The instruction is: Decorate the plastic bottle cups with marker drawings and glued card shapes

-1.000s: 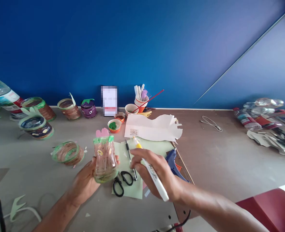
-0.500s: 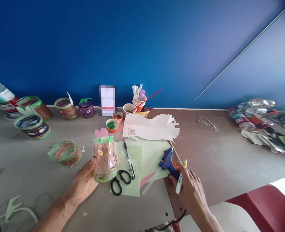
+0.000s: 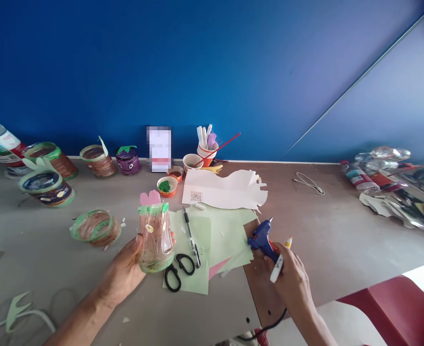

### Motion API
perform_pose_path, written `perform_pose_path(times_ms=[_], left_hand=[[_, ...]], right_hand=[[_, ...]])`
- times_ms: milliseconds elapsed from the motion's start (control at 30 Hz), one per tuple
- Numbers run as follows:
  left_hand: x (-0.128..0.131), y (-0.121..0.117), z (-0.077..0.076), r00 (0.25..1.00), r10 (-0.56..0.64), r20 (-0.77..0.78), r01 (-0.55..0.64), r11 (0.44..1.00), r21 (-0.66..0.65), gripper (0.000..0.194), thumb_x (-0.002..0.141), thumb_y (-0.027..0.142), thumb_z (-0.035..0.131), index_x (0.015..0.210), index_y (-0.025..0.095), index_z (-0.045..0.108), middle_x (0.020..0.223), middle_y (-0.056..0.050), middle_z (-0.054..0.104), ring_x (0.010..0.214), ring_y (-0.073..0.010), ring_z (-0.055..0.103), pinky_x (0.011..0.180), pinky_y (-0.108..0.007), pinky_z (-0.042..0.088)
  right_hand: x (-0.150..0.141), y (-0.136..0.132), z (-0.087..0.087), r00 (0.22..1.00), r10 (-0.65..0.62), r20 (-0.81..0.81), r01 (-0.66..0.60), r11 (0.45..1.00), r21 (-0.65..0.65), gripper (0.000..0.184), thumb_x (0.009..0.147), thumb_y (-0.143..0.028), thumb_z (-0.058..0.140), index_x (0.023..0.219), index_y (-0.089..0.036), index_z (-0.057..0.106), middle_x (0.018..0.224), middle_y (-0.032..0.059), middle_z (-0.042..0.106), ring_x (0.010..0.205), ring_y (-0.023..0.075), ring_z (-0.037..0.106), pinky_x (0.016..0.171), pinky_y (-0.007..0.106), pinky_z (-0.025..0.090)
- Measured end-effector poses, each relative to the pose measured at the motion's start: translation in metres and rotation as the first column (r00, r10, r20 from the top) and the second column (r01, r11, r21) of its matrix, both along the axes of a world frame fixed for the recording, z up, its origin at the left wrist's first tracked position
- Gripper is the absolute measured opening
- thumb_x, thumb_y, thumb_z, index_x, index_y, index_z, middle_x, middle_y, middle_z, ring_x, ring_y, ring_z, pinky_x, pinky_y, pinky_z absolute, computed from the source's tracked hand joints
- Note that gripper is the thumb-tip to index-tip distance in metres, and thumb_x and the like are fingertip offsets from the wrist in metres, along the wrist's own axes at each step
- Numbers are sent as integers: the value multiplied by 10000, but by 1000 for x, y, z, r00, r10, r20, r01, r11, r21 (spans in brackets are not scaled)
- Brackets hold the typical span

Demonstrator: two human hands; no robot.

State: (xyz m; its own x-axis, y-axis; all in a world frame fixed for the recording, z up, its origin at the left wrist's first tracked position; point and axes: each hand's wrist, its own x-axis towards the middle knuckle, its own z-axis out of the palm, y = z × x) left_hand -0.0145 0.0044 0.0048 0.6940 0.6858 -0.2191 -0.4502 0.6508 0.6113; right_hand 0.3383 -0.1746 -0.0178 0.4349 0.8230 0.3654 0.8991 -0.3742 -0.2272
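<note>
Right hand: the right hand (image 3: 291, 276) has its fingers closed on the handle of the glue gun (image 3: 261, 236), with the white marker (image 3: 277, 269) in the same grasp; some fingertips are hidden.
Left hand: the left hand (image 3: 130, 262) grasps the painted container (image 3: 156, 242) by its lower side, thumb at the near left, fingertips showing at the right.
Container position: raised in front of the scissors (image 3: 179, 279), left of the pen (image 3: 192, 238).
Container handling: judged light and thin-walled, likely to flex if squeezed, possibly slick; best held low, clear of the green rim and the fragile-looking pink cutout (image 3: 150, 197).
Container axis: long axis near upright, pink end up, base down.
Gun and marker: nozzle aimed away and rightward; the marker's yellow end points likewise.
Gun handling: judged rigid; handle is the proper hold, nozzle to be avoided.
Beyond: green paper (image 3: 231, 233), then white sheet (image 3: 222, 190).
</note>
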Motion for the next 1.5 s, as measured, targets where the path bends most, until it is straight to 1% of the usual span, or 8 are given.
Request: perform_pose_path(times_ms=[200, 367, 467, 633, 700, 800, 1000, 1500], left_hand=[[0, -1, -1, 1000, 13, 0, -13, 1000, 0, 418, 914, 463, 576, 1257, 246, 674, 1222, -73, 726, 1108, -267, 678, 1023, -384, 473], [6, -2, -1, 1000, 1, 28, 0, 1000, -10, 402, 919, 477, 566, 1219, 242, 695, 1189, -70, 741, 1088, -271, 685, 1032, -415, 459], [9, -4, -1, 999, -6, 32, 5, 1000, 28, 429, 909, 478, 583, 1227, 209, 686, 1186, -92, 738, 1105, -279, 674, 1027, -414, 454], [8, -2, -6, 996, 67, 56, -70, 996, 52, 473, 906, 476, 590, 1261, 169, 650, 1215, -127, 716, 1124, -281, 655, 1007, -403, 455], [7, -1, -5, 994, 80, 80, -84, 996, 39, 467, 919, 494, 560, 1247, 176, 654, 1205, -120, 716, 1088, -281, 668, 969, -402, 471], [7, 1, -1, 982, 119, 146, -124, 992, 29, 458, 910, 499, 572, 1231, 183, 658, 1181, -103, 717, 1051, -281, 674, 931, -397, 487], [7, 1, 0, 987, 136, 86, -130, 989, -67, 391, 943, 433, 551, 1209, 180, 687, 1201, -88, 725, 1129, -251, 658, 993, -362, 470], [2, 4, 2, 979, 142, 147, -118, 981, -156, 415, 965, 416, 481, 1186, 145, 704, 1156, -124, 747, 1152, -311, 659, 1124, -494, 354]], right_hand=[[5, -6, 9, 998, -46, 37, 49, 995, -88, 349, 910, -467, 480, 1117, -209, 590, 933, 112, 726, 841, 319, 669, 730, 470, 498], [-1, 12, 72, 948, 131, -291, -72, 976, 205, 398, 892, -416, 587, 1239, -229, 536, 962, 111, 723, 841, 273, 693, 746, 432, 537], [-30, 52, 124, 716, 460, -526, -202, 857, 474, 362, 912, -348, 608, 1258, -256, 555, 932, 101, 718, 789, 233, 680, 693, 385, 553], [-116, 128, 178, 114, 776, -620, -222, 628, 746, 265, 965, -333, 545, 1216, -252, 569, 811, 37, 706, 721, 183, 638, 681, 355, 538], [-148, 145, 171, -101, 814, -572, -214, 544, 811, 251, 988, -358, 496, 1208, -257, 562, 781, 20, 698, 665, 159, 615, 635, 328, 524], [-178, 157, 131, -223, 779, -586, -170, 561, 810, 286, 1003, -411, 465, 1233, -271, 564, 795, 12, 667, 679, 146, 591, 606, 294, 488], [-186, 157, 59, -52, 740, -670, -102, 664, 741, 310, 995, -476, 457, 1116, -252, 635, 761, -2, 599, 690, 155, 574, 645, 307, 473], [-186, 163, 50, -213, 635, -742, -37, 754, 656, 188, 944, -398, 595, 927, -227, 672, 687, -23, 605, 605, 118, 558, 563, 245, 466]])
